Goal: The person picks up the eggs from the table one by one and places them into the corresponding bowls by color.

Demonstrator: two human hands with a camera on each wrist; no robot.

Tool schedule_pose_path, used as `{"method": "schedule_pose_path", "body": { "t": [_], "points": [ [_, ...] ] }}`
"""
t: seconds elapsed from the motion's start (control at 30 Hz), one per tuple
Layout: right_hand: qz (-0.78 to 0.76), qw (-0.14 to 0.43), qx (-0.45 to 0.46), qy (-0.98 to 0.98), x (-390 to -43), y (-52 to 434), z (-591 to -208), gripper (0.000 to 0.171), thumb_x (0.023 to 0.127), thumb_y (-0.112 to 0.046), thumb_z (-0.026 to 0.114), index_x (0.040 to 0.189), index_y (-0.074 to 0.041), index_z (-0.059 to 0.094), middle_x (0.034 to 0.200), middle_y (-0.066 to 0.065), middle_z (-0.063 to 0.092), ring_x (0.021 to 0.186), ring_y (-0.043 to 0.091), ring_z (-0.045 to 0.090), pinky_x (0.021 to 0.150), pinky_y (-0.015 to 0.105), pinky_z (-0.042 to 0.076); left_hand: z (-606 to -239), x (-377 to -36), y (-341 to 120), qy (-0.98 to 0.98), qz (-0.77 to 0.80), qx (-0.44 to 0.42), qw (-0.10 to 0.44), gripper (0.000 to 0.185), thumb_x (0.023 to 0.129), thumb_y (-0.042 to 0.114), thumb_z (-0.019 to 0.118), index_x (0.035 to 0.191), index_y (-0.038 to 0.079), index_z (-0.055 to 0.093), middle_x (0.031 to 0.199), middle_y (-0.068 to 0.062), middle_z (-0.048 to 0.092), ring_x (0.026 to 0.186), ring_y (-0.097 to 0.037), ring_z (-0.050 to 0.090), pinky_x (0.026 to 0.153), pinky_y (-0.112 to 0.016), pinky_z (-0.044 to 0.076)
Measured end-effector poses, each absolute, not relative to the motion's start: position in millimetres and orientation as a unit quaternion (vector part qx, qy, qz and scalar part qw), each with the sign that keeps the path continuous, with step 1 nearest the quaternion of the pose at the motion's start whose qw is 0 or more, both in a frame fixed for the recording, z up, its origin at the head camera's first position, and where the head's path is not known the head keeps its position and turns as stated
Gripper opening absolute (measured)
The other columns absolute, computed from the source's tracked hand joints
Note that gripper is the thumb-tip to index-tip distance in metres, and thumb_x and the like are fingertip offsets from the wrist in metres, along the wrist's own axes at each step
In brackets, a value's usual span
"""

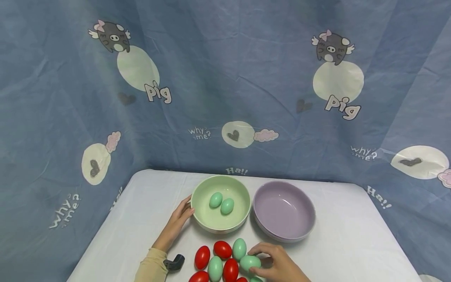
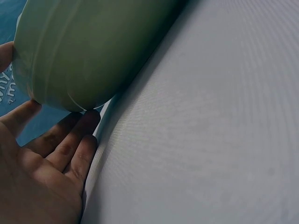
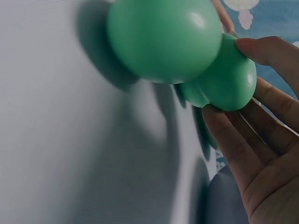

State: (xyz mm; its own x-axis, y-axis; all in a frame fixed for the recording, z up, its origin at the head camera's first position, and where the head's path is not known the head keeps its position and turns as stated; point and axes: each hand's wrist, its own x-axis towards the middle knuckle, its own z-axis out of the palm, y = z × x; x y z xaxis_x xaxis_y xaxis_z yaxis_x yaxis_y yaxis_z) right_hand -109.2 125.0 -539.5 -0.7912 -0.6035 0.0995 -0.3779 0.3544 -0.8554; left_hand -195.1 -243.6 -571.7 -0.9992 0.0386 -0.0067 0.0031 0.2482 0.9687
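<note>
My left hand [image 1: 179, 216] rests its spread, fairly straight fingers against the outer side of the light green bowl [image 1: 200, 220]; in the left wrist view the fingertips touch the bowl's wall [image 2: 93, 51]. Two green eggs [image 1: 216, 199] lie inside that bowl. At the front, my right hand [image 1: 276, 261] pinches a green egg [image 1: 250, 263] between thumb and fingers. In the right wrist view, this held egg [image 3: 236, 77] is partly hidden behind a nearer green egg [image 3: 163, 37]. Another green egg [image 1: 239, 249] lies just beyond my fingers.
Several red eggs [image 1: 202, 257] and another green egg [image 1: 215, 268] cluster at the front of the white table [image 1: 356, 235], some cut off by the frame. A purple bowl [image 1: 258, 226] stands right of the green bowl. A patterned blue cloth [image 1: 225, 86] hangs behind.
</note>
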Motion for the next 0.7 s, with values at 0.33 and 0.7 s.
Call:
{"method": "schedule_pose_path", "body": {
  "t": [0.33, 0.7],
  "points": [
    [-0.491, 0.06, -0.336, 0.802, -120.4, 120.4, -530.3, 0.025, 0.09, -0.028, 0.082, 0.112, -0.02, 0.072, 0.109, -0.002, 0.075, 0.103, 0.002, 0.068, 0.084, 0.026, 0.064, -569.5, -194.1, -243.1, 0.793, 0.609, 0.005, 0.016, 0.058, 0.105, 0.039, 0.057, 0.159, 0.026, 0.039, 0.156, -0.014, 0.052, 0.148, -0.035, 0.046, 0.123, -0.061, 0.034],
    [-0.49, 0.08, -0.333, 0.801, -133.7, 107.1, -507.7, 0.027, 0.088, -0.029, 0.084, 0.111, -0.02, 0.073, 0.11, -0.001, 0.074, 0.104, 0.005, 0.068, 0.083, 0.02, 0.062, -572.0, -195.9, -244.3, 0.791, 0.611, 0.012, 0.014, 0.06, 0.104, 0.042, 0.058, 0.159, 0.025, 0.039, 0.158, -0.014, 0.05, 0.148, -0.035, 0.046, 0.124, -0.059, 0.034]
  ]
}}
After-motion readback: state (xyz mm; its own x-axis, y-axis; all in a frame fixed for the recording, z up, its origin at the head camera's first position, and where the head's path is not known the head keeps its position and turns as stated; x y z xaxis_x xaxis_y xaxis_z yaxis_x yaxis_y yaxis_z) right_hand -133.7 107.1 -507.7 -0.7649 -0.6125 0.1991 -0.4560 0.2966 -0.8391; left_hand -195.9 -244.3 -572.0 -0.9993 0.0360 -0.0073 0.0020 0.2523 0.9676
